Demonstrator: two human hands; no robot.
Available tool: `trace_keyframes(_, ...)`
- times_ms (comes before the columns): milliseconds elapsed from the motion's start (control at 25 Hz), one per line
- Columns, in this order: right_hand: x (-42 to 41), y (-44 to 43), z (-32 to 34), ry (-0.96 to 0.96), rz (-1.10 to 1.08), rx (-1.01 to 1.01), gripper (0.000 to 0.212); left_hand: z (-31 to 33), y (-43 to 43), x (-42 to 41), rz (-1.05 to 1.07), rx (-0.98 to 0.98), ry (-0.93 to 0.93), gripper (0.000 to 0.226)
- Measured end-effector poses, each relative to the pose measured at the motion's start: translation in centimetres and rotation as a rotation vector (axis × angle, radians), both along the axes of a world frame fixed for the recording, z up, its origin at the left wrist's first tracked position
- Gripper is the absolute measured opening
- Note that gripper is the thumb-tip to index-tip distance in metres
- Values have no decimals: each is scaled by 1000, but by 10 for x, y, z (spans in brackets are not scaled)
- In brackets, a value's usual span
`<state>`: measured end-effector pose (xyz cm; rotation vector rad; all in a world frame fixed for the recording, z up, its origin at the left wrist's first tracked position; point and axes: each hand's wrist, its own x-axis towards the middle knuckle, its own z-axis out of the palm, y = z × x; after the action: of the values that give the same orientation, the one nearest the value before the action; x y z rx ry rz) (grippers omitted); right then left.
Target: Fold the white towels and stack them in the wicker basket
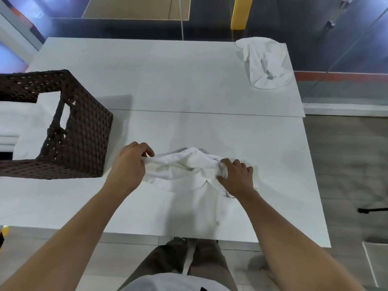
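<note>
A crumpled white towel (189,171) lies on the white table (168,80) near its front edge. My left hand (128,164) pinches the towel's left end, fingers curled round the cloth. At the towel's right end my right hand (237,177) grips a bunched part of it. A dark brown wicker basket (84,133) stands at the table's left, with folded white towels (19,120) stacked inside. Another white towel (266,61) lies crumpled at the far right corner.
The table's right edge (310,164) drops to a wood-look floor. My legs and shoes (189,259) stand just below the front edge. A glass wall and a yellow post (238,13) lie beyond the table's far edge.
</note>
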<state>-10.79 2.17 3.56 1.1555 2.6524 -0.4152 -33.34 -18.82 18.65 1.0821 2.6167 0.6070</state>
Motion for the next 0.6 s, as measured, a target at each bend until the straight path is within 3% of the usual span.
trace_keyframes(120, 1, -1, -7, -163, 15, -8, 43, -4, -6, -7, 32, -46, 29, 42)
trace_keyframes(200, 4, -1, -8, -17, -126, 34, 27, -10, -13, -13, 41, -100, 51, 39)
trace_keyframes(320, 14, 4, 9, 352, -305, 22, 15, -12, -20, -24, 104, -100, 115, 30)
trace_keyframes(440, 23, 13, 51, 639, -506, -187, 6, 1, -19, -33, 207, 28, 174, 22)
trace_keyframes(520, 28, 20, 79, 707, -548, -283, 13, 13, -17, -42, 238, 105, 239, 20)
trace_keyframes(600, 34, 26, 99, 653, -449, -297, 29, 25, -13, -52, 253, 171, 291, 22)
